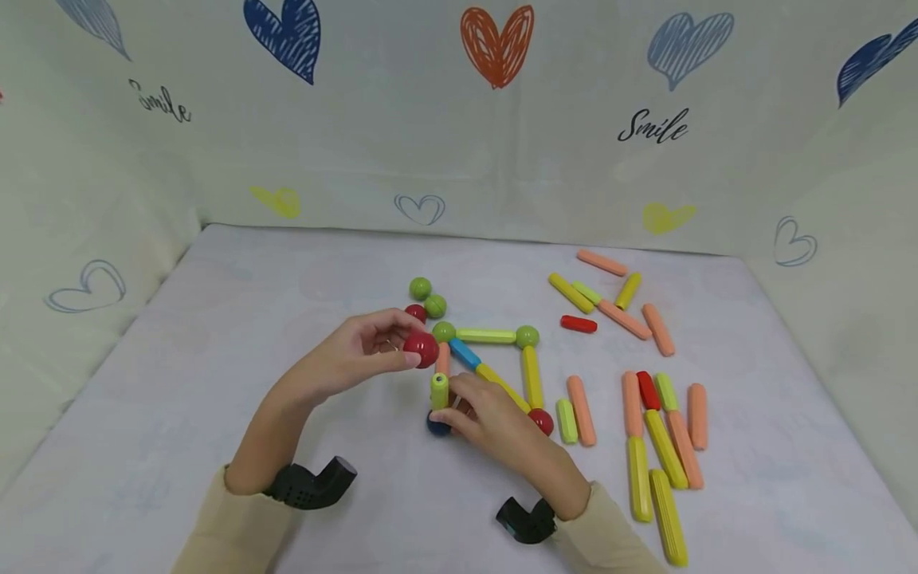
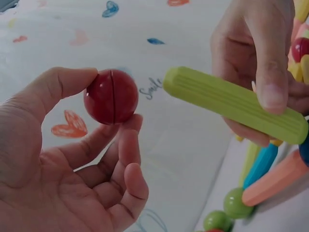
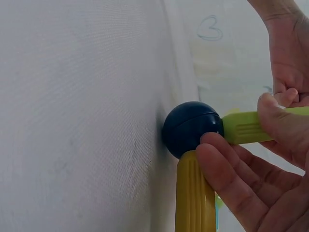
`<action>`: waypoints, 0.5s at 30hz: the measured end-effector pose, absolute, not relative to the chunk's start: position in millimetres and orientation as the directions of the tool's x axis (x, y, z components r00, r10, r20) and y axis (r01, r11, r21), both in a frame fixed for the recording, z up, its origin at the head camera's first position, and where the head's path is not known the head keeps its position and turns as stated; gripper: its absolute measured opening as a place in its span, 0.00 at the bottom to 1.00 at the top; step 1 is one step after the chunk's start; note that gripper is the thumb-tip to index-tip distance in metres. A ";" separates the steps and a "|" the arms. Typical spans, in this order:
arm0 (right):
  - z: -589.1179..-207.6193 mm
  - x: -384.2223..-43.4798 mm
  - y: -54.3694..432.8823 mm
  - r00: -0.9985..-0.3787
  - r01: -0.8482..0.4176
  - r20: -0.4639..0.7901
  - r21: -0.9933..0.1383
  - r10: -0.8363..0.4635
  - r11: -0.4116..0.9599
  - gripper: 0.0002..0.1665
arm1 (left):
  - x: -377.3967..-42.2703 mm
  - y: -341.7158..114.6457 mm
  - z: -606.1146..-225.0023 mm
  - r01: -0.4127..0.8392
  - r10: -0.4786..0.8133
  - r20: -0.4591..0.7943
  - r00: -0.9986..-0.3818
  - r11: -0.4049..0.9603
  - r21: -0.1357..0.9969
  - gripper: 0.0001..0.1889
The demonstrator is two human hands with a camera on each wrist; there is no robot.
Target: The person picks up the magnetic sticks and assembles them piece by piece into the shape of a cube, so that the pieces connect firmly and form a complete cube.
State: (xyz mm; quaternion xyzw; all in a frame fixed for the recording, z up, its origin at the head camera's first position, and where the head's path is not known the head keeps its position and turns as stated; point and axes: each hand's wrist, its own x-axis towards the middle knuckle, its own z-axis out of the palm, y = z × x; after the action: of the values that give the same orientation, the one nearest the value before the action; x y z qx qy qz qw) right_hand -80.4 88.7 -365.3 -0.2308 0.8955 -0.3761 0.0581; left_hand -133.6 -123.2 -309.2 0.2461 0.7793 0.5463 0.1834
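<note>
My left hand pinches a glossy red ball between thumb and fingers, level with the rod's upper end. My right hand grips a lime green rod that stands upright, its lower end against a dark blue ball. A yellow rod also meets that ball, and a right fingertip touches it. Behind the hands lies a flat frame: a green ball, a lime rod, another green ball, a yellow side rod and a red corner ball. A blue rod lies diagonally inside.
Two loose green balls and a red ball lie beyond my left hand. Several loose orange, yellow, lime and red rods are spread over the table's right side. A short lime rod lies beside the frame.
</note>
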 end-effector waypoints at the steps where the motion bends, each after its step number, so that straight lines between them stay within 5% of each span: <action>1: -365.3 -80.3 88.6 -0.888 -0.368 0.070 -0.703 -0.455 0.609 0.11 | -132.2 -122.7 -307.7 0.195 0.598 -0.011 -0.802 0.279 0.940 0.16; 15: -367.0 -81.1 87.6 -0.886 -0.391 0.092 -0.676 -0.455 0.624 0.12 | -128.5 -114.3 -309.5 0.164 0.721 -0.057 -0.690 0.232 0.959 0.19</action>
State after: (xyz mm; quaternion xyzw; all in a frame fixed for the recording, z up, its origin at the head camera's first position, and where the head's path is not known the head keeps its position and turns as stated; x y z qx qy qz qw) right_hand -81.1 87.6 -367.0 -0.2349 0.9001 -0.3642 0.0437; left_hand -128.5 -114.3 -309.5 0.2984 0.7418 0.5430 0.2565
